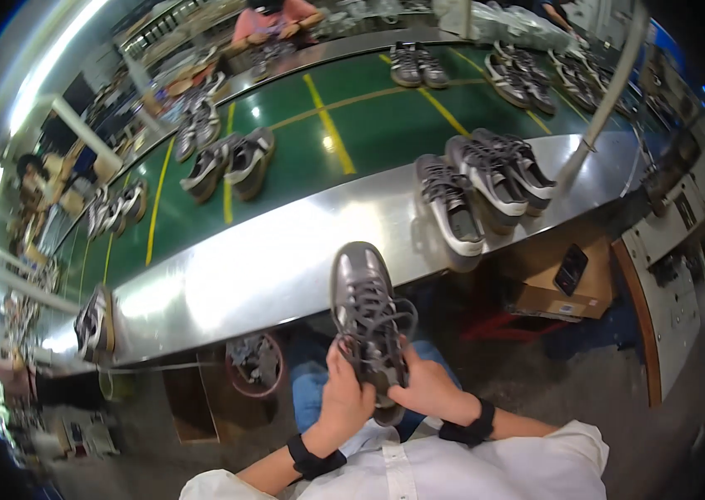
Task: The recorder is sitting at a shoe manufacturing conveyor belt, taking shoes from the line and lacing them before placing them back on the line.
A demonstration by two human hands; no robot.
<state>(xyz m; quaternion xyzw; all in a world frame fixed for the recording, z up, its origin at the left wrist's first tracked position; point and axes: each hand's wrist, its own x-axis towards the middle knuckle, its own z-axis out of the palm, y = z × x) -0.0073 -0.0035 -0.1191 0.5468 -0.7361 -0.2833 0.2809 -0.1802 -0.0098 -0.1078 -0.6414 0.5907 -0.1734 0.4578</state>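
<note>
A grey sneaker (pixel 367 287) with dark laces is held up in front of me, its toe pointing away toward the metal ledge. My left hand (pixel 342 392) grips the left side near the heel. On the opposite side, my right hand (pixel 432 387) has its fingers around the collar and its thumb by the heel opening. A loose lace loop stands out on the shoe's right. Ahead to the right, a grey-and-white sneaker (pixel 450 208) rests on the metal ledge (pixel 319 229) beside several similar shoes (pixel 494 175).
Beyond the ledge runs a green conveyor belt (pixel 286 108) with yellow lines, carrying shoes in pairs. One sneaker (pixel 96 325) stands at the ledge's left end. Below are a pink basket (pixel 254 392) and a cardboard box (pixel 598 292) with a phone (pixel 570 270). A person (pixel 277 29) sits across the belt.
</note>
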